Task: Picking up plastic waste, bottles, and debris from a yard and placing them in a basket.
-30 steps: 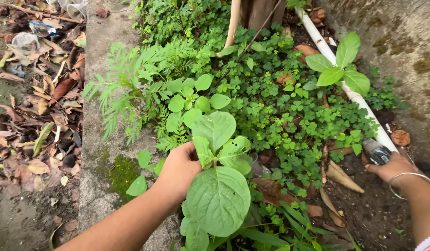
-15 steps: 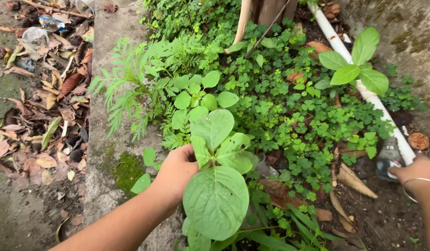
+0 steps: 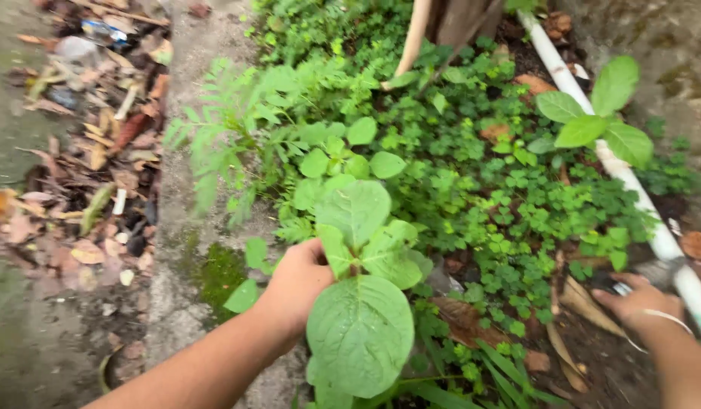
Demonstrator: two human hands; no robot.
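Observation:
My left hand (image 3: 296, 284) is closed around the stem of a broad-leaved green plant (image 3: 359, 329) that grows at the near edge of a garden bed. Its big round leaf hangs just right of my wrist. My right hand (image 3: 637, 301), with a thin bangle on the wrist, is low at the right over dark soil. It grips a small dark and silver object (image 3: 631, 280), blurred, next to a white pipe (image 3: 619, 170).
A mossy concrete curb (image 3: 176, 288) runs along the bed's left side, with dry leaves and litter (image 3: 85, 174) beyond it. Low clover-like weeds (image 3: 487, 197) and feathery plants (image 3: 237, 129) fill the bed. A trunk (image 3: 449, 19) stands at the top.
The view has shifted, so everything sits a little further right and lower. My right hand has dropped lower and moved left with its object. My left hand keeps its hold on the plant.

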